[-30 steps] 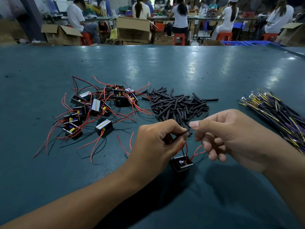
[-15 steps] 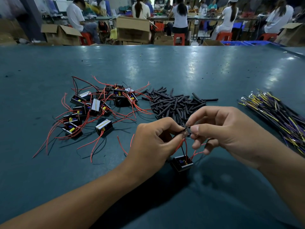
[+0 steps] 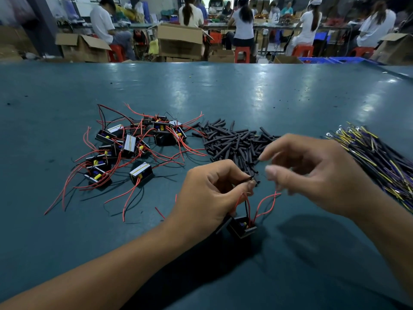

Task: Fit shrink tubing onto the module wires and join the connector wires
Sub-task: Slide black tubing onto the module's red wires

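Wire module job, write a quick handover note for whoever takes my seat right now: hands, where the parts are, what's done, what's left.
Left hand: pinches a black shrink tube on a wire of the module, which hangs just below it.
Right hand: open, blurred, holds nothing, near the tube pile.
Parts: pile of modules with red wires at left, shrink tube pile in the middle, connector wires at right, all on the green table.
Done: one tube appears to be on a wire.
Left: tube the red wires of this module, join connector wires, then the remaining modules.
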Demonstrator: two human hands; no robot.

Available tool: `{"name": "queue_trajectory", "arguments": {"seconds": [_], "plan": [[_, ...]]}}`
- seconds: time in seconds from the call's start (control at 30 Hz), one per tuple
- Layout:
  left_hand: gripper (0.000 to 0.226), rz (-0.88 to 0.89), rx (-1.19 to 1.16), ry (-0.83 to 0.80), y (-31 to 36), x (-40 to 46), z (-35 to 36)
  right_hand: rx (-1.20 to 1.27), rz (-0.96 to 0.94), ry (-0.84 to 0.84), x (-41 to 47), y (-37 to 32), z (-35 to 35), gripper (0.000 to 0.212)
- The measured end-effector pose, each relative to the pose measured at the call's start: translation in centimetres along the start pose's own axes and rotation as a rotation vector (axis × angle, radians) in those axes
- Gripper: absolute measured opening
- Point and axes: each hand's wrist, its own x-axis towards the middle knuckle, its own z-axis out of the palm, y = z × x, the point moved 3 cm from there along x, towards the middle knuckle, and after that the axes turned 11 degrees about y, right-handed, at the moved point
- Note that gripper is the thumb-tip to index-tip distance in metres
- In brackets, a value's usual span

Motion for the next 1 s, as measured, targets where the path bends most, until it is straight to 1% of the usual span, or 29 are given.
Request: {"name": "queue_trajectory", "arguments": {"seconds": [0.07, 0.1, 0.13, 0.2, 0.27, 0.33, 0.47, 0.6, 0.7, 0.73, 0.77, 0.8, 0.87, 0.9, 0.93, 0.97, 1.0], "plan": [[0.013, 0.177, 0.177, 0.035, 0.3, 0.1, -0.2, 0.146, 0.236, 0.061, 0.0, 0.1, -0.4, 0.024], [0.012, 0.273, 0.26, 0.047, 0.6, 0.1, -0.3, 0.227, 0.364, 0.042, -0.2, 0.1, -0.3, 0.034], [0.011, 0.35, 0.32, 0.061, 0.8, 0.1, -0.3, 0.29, 0.481, -0.004, -0.4, 0.0, 0.0, 0.038], [0.011, 0.438, 0.383, 0.085, 1.0, 0.1, -0.3, 0.351, 0.6, -0.114, -0.9, -0.4, 0.8, 0.038], [0.012, 0.485, 0.411, 0.096, 1.0, 0.1, -0.3, 0.365, 0.636, -0.155, -1.1, -0.3, 1.5, 0.036], [0.013, 0.493, 0.416, 0.101, 0.9, 0.2, -0.3, 0.387, 0.668, -0.16, -1.1, -0.1, 1.8, 0.031], [0.011, 0.465, 0.392, 0.087, 0.8, 0.2, -0.3, 0.448, 0.73, -0.15, -1.1, 0.2, 1.9, 0.027], [0.007, 0.422, 0.378, 0.073, 0.8, 0.3, -0.4, 0.522, 0.723, -0.123, -1.2, 0.5, 2.1, 0.015], [0.008, 0.381, 0.323, 0.071, 0.6, 0.2, -0.4, 0.568, 0.629, -0.107, -1.1, 0.9, 2.2, 0.013], [0.01, 0.33, 0.278, 0.063, 0.4, 0.2, -0.4, 0.559, 0.574, -0.103, -1.0, 1.1, 2.1, 0.014], [0.009, 0.259, 0.216, 0.049, 0.1, 0.2, -0.4, 0.523, 0.48, -0.096, -0.9, 1.2, 2.0, 0.013], [0.008, 0.183, 0.146, 0.037, -0.1, 0.3, -0.4, 0.423, 0.323, -0.076, -0.8, 1.3, 1.8, 0.011], [0.006, 0.056, 0.018, 0.012, -0.4, 0.4, -0.4, 0.096, -0.116, -0.022, -0.6, 1.1, 1.4, 0.012], [0.006, 0.011, -0.031, -0.006, -0.5, 0.4, -0.3, -0.031, -0.297, -0.007, -0.7, 1.0, 1.3, 0.012], [0.006, -0.018, -0.07, -0.027, -0.5, 0.3, -0.1, -0.115, -0.403, 0.007, -0.7, 0.9, 1.2, 0.013], [0.006, -0.034, -0.1, -0.041, -0.5, 0.3, 0.0, -0.153, -0.443, 0.019, -0.7, 1.0, 1.1, 0.013], [0.007, -0.044, -0.115, -0.044, -0.5, 0.2, 0.1, -0.157, -0.429, 0.022, -0.6, 1.1, 1.0, 0.013]]}}
